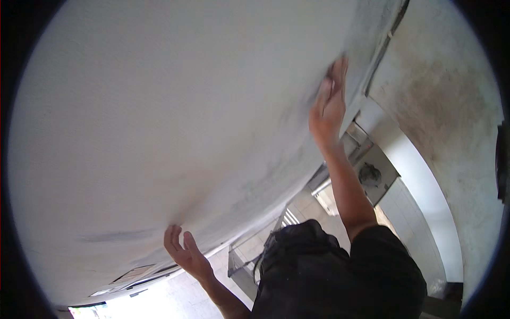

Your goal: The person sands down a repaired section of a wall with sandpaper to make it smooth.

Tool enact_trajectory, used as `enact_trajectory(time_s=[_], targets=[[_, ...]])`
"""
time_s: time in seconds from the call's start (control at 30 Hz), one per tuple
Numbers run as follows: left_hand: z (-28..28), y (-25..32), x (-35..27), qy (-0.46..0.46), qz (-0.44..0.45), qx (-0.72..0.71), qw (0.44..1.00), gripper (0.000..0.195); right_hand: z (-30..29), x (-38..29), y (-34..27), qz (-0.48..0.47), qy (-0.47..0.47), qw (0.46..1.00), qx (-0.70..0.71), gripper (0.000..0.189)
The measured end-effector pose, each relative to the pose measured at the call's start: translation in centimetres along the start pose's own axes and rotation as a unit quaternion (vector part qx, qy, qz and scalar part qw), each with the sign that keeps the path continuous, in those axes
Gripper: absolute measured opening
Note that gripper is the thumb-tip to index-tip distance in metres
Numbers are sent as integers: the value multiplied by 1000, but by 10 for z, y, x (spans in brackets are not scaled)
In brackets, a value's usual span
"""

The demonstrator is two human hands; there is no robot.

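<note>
A pale plastered wall [171, 103] with grey smudges fills most of the view before me. My left hand [187, 253] is low on the left, its fingertips at or very near the wall. Its fingers curl a little, the thumb stands apart, and I see nothing in it. Higher up on the right, my right hand [328, 99] lies along the wall near its edge, fingers pointing up and blurred. A dark patch shows between its thumb and fingers; whether that is a thin thing or only shadow is unclear.
On the right is a stained wall or ceiling surface [442, 99], with a dark gap along the joint. Far below are a metal frame [241, 263], floor tiles [308, 205], and a dark bag-like bundle [370, 174] on a grey surface. Bright light enters at lower left.
</note>
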State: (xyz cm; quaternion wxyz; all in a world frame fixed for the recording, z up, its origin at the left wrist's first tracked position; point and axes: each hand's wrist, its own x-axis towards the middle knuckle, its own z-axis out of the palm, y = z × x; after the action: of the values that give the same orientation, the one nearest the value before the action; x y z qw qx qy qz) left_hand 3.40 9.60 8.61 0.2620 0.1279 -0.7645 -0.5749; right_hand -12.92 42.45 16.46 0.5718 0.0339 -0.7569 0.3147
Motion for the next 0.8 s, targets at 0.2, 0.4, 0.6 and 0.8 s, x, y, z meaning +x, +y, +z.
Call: enact_trajectory(time_s=[0.2,0.4,0.6,0.8], targets=[[14,-2,1,34,41,16,998,42,18,-95,-7,-5,-54,999,2,49],[5,9,-1,15,14,10,1000,41,-3,-4,-9,9,-15,1000,-8,48],[19,-2,-1,34,28,32,999,44,16,-91,-8,-26,-63,997,25,45],[14,10,-3,35,15,18,999,46,0,-17,-17,4,-10,1000,9,47]])
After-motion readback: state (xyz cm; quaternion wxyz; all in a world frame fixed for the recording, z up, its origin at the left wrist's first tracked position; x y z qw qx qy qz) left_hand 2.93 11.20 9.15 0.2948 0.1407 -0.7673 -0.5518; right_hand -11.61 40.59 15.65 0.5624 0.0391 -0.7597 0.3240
